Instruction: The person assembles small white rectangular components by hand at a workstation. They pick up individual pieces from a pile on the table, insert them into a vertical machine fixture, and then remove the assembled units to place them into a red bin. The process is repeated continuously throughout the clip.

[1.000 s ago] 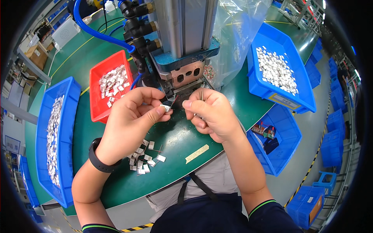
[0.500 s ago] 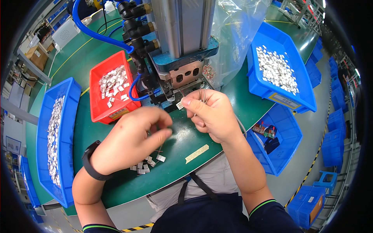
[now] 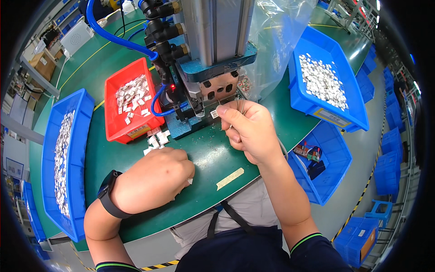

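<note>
My right hand pinches a small white block with wire leads between thumb and fingers. The block sits at the front of the metal press tooling, and its thin leads stick up past my fingers. My left hand, with a black wristband, is lowered to the green table, back upward and fingers curled under. A bit of white shows beside its fingertips; what the fingers hold, if anything, is hidden. Beyond the left knuckles lies a loose group of white blocks.
A red bin and a long blue bin of white parts stand left. Another filled blue bin is at right, above a lower blue bin. Clear plastic bag hangs beside the press; yellow tape marks the table.
My left hand has come down onto the table where loose white blocks lay, its fingers curling under. My right hand stays near the tooling with its block. A red light now shows on the press.
</note>
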`<state>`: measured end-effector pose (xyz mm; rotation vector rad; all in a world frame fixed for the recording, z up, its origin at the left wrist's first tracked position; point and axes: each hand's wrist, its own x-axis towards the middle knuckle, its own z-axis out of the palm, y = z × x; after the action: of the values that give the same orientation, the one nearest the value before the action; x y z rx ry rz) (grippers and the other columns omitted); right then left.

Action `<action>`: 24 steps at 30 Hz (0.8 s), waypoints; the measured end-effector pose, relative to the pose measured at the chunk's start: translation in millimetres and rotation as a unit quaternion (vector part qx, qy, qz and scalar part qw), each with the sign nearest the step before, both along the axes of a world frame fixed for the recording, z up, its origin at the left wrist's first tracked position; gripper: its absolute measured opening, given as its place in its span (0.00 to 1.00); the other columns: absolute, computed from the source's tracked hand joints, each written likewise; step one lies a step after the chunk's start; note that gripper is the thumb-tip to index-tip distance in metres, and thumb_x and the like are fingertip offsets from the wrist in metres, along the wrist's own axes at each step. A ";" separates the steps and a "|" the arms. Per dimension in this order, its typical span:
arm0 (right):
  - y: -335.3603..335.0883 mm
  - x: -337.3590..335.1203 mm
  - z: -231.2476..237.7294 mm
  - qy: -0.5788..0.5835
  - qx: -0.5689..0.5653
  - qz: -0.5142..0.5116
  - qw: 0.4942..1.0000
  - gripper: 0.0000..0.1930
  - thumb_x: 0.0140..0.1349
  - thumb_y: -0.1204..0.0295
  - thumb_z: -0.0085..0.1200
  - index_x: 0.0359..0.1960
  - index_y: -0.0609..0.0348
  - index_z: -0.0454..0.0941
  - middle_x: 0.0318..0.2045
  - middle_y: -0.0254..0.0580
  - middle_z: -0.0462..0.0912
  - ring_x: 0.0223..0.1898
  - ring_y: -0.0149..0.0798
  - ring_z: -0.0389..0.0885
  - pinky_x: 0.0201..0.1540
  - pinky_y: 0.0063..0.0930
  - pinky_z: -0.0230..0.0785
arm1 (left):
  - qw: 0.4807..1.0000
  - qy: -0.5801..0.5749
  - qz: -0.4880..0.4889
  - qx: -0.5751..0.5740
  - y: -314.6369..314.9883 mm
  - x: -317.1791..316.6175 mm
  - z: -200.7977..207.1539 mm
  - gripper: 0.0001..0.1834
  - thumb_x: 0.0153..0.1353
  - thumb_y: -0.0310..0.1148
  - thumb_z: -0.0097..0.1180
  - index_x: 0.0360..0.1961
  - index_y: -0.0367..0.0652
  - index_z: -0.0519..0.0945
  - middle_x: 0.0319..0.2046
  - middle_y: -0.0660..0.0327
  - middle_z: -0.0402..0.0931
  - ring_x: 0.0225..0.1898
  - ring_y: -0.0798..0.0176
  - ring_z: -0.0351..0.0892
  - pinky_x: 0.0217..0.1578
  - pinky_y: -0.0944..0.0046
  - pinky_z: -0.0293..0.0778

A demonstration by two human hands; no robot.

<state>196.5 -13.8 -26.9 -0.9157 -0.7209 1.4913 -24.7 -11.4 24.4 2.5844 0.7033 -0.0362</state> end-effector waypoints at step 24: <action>-5.8 -1.2 9.9 -0.092 -0.014 0.157 0.983 0.13 0.61 0.65 0.62 0.36 0.62 0.76 0.21 0.33 0.75 0.15 0.18 0.66 0.12 0.12 0.50 | 0.844 -0.332 0.277 -0.317 20.7 17.3 -1.3 0.06 0.63 0.23 0.59 0.35 0.33 0.73 0.29 0.60 0.79 0.31 0.72 0.80 0.33 0.73 0.78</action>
<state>195.3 -19.7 -17.0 -1.0035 -1.0183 1.7108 -7.4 9.4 23.1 1.5275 0.9239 0.6609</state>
